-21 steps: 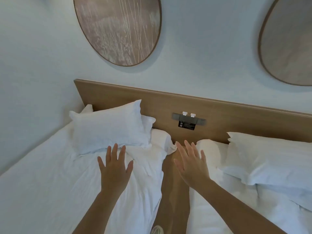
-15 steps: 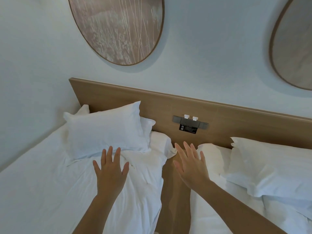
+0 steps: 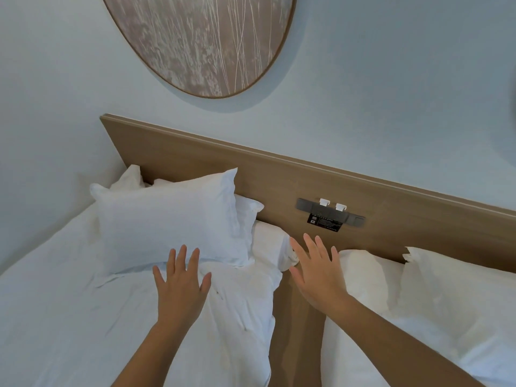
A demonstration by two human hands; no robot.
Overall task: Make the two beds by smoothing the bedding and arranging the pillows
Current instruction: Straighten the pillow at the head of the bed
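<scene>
Two beds with white bedding stand side by side against a wooden headboard (image 3: 279,177). On the left bed (image 3: 55,317) a white pillow (image 3: 167,219) lies on top of another pillow at the head end. My left hand (image 3: 181,286) is spread flat over the rumpled duvet, fingertips at the pillow's near edge. My right hand (image 3: 318,275) hovers with straight fingers over the gap between the beds, beside the left bed's corner. The right bed (image 3: 363,344) carries a white pillow (image 3: 460,297) at the right edge.
A narrow wooden floor strip (image 3: 296,331) separates the beds. A dark switch panel (image 3: 329,213) with two white clips is fixed to the headboard. A round framed picture (image 3: 209,43) hangs on the pale wall above.
Both hands have moved forward a little toward the head of the bed; the left hand's fingertips now reach the pillow's edge. The view has shifted slightly left.
</scene>
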